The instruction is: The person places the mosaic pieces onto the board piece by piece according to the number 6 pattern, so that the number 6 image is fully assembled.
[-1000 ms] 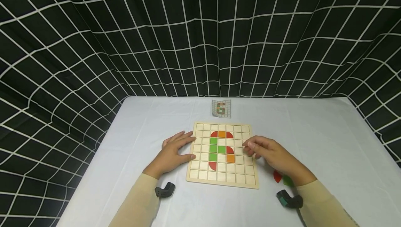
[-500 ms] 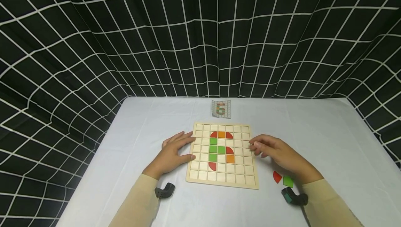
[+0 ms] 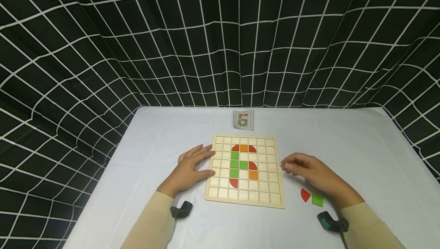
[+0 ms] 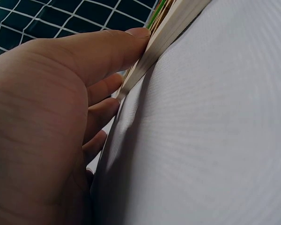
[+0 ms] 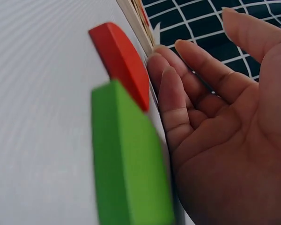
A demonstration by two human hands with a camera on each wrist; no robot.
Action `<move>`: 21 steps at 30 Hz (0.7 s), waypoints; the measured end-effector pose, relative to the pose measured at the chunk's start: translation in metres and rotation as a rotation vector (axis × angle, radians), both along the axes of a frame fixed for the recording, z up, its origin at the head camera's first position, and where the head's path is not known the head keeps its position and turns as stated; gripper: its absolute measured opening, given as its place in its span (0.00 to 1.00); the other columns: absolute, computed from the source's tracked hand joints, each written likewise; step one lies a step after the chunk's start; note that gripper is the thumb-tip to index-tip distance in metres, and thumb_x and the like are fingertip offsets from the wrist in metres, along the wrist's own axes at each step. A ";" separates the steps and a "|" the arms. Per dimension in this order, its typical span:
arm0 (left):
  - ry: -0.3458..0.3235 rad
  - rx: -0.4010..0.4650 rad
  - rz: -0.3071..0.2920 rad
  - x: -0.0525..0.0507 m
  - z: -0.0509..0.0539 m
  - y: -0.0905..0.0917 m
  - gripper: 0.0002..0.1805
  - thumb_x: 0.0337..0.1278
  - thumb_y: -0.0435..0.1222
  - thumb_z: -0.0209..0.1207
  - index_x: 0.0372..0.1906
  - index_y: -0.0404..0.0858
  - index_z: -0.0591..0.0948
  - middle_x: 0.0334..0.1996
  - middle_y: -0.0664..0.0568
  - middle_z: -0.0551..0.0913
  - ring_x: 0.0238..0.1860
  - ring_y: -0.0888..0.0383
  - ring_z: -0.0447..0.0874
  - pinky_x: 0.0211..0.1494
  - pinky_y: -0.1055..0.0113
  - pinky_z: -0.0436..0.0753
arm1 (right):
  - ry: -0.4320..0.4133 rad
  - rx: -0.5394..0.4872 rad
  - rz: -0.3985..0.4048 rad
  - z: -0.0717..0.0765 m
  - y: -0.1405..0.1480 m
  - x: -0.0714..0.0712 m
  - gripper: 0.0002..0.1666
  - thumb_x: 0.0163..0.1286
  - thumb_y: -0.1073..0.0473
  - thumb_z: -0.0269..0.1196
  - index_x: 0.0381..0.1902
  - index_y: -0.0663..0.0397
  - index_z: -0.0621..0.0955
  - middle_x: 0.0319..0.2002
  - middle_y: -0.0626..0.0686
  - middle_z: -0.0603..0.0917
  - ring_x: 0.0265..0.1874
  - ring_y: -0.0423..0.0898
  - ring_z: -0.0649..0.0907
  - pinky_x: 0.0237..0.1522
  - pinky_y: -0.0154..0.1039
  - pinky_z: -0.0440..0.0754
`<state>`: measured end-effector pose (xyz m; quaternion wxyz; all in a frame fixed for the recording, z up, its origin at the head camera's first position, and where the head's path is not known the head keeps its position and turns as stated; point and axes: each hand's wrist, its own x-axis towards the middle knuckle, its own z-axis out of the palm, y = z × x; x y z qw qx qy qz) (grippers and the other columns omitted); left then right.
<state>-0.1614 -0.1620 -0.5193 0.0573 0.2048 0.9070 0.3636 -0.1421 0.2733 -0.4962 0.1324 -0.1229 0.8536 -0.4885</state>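
Note:
A wooden grid board [image 3: 268, 196] lies mid-table, with red quarter-circles [image 3: 234, 183], green squares [image 3: 234, 164] and orange squares [image 3: 253, 175] set in its cells. My left hand [image 3: 187, 169] rests along its left edge, thumb and index fingertips on the rim; the left wrist view shows the thumb against the board's side [image 4: 154, 51]. Just right of the board, my right hand [image 3: 314, 174] hovers low with loosely bent fingers and holds nothing. Below that hand lie a loose red quarter-circle [image 3: 305, 195] and a green square [image 3: 317, 200], both close up in the right wrist view.
Behind the board a small printed card [image 3: 243, 120] shows a coloured grid pattern. The white tablecloth [image 3: 165, 126] spreads around everything. A black curtain [image 3: 206, 50] with white grid lines hangs at the back and sides. Dark devices [image 3: 181, 209] sit at both wrists.
My right hand has drawn back rightward from over the board's right edge, uncovering more of the loose red and green pieces. The left hand and the pieces on the board have stayed put.

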 end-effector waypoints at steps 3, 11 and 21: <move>-0.002 -0.006 -0.002 0.000 0.000 0.000 0.37 0.66 0.49 0.76 0.78 0.50 0.79 0.82 0.59 0.67 0.85 0.51 0.52 0.81 0.43 0.45 | -0.004 0.041 -0.020 0.000 0.005 0.004 0.17 0.81 0.48 0.68 0.58 0.50 0.88 0.54 0.47 0.88 0.56 0.51 0.82 0.59 0.51 0.80; -0.002 -0.014 0.001 0.000 -0.002 0.000 0.38 0.66 0.49 0.76 0.78 0.49 0.78 0.83 0.59 0.66 0.85 0.51 0.52 0.81 0.44 0.44 | 0.021 -0.033 0.031 -0.005 0.026 0.014 0.13 0.79 0.58 0.69 0.58 0.54 0.87 0.53 0.50 0.89 0.51 0.49 0.86 0.54 0.34 0.82; -0.003 0.000 0.004 0.001 0.000 0.001 0.37 0.66 0.49 0.76 0.78 0.50 0.79 0.82 0.59 0.67 0.85 0.50 0.51 0.81 0.42 0.44 | 0.099 -0.023 0.165 -0.004 0.041 0.024 0.22 0.67 0.61 0.80 0.58 0.50 0.87 0.55 0.51 0.87 0.47 0.47 0.84 0.51 0.32 0.81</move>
